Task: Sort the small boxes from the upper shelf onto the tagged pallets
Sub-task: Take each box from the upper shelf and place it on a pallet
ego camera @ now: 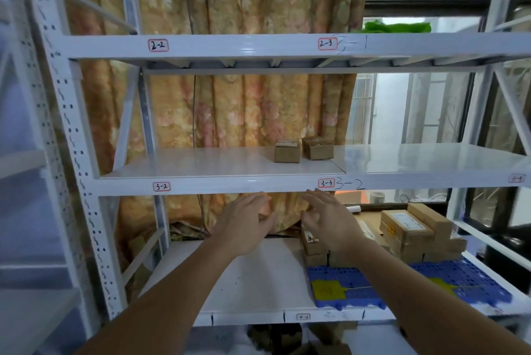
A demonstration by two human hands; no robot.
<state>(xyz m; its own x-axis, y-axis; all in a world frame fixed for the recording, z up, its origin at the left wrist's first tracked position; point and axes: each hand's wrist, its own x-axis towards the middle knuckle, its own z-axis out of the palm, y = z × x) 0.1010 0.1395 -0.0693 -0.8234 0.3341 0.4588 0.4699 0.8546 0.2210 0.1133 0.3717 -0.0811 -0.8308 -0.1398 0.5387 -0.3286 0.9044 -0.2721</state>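
Two small brown cardboard boxes stand side by side on the upper white shelf [201,165], the left box [287,151] and the right box [318,148], near the tag 3-3. My left hand [247,225] and my right hand [327,222] are both raised in front of the shelf's front beam, just below the boxes, fingers spread and holding nothing. On the lower shelf lie two blue pallets with yellow tags, the left pallet [344,288] and the right pallet [474,282]. Several brown boxes [408,228] are stacked at the pallets' far side.
A white rack upright [69,136] stands at the left. A flowered curtain [230,113] hangs behind the shelves, and a window is at the right. The top shelf beam [244,45] carries tags 2-2 and 2-3. Something green [396,27] lies on the top shelf.
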